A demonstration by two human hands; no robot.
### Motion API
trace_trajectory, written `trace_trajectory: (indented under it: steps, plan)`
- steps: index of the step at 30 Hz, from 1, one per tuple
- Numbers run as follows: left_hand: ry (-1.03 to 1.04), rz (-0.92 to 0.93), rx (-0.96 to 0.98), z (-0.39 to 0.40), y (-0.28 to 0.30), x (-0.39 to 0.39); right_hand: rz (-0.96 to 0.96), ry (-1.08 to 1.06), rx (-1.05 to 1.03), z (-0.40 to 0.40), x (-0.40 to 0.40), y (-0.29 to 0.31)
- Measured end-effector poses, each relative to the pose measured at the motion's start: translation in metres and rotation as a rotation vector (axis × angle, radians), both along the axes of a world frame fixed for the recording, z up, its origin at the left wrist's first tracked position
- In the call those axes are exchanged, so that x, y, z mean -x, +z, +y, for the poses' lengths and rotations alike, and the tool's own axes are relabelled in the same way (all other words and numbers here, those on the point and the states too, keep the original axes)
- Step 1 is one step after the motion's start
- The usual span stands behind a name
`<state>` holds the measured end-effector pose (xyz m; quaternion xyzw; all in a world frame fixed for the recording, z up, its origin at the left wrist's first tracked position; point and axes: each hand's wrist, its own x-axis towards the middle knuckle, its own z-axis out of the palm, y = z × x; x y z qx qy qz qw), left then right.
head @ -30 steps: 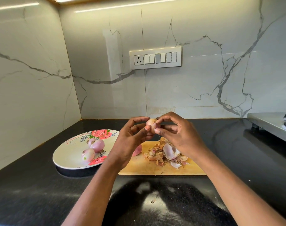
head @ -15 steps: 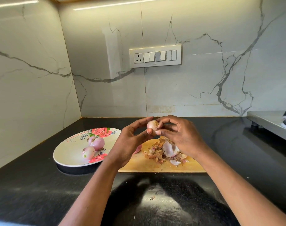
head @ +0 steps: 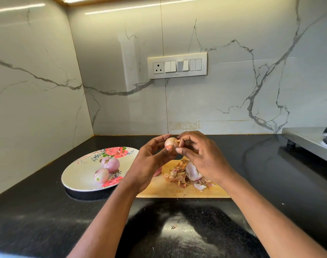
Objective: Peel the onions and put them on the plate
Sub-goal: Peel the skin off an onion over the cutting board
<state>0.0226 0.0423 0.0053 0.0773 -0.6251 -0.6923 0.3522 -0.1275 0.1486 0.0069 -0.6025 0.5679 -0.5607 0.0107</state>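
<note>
My left hand (head: 149,164) holds a small pale onion (head: 170,142) between thumb and fingertips, raised above the wooden cutting board (head: 177,190). My right hand (head: 200,157) pinches a bit of its brown skin at the onion's right side. Two peeled pinkish onions (head: 110,163) (head: 101,175) lie on the flowered plate (head: 78,175) to the left of the board. Another pink onion (head: 158,171) peeks out on the board behind my left hand.
A heap of onion peels (head: 185,174) lies on the board under my right hand. The black counter (head: 47,220) ends at marble walls on the left and back. A steel stove edge (head: 308,142) stands at the far right.
The hands stay together over the board with the onion. The onion has been turned a little in the left fingers, and the right fingers have shifted onto the skin at its right side.
</note>
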Motion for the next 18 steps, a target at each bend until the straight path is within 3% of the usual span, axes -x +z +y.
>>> trace_trajectory:
  steps: [10,14,18]
  plan:
    - [-0.082,0.121,-0.246,0.002,0.005,-0.002,-0.290,0.091,0.010,0.001,-0.001,0.008]
    - [-0.069,0.127,-0.253,0.002,0.007,-0.003,-0.555,0.193,0.106,0.001,-0.004,0.011]
    - [-0.049,0.112,-0.246,0.002,0.007,-0.003,-0.473,0.086,0.084,0.000,-0.003,0.011]
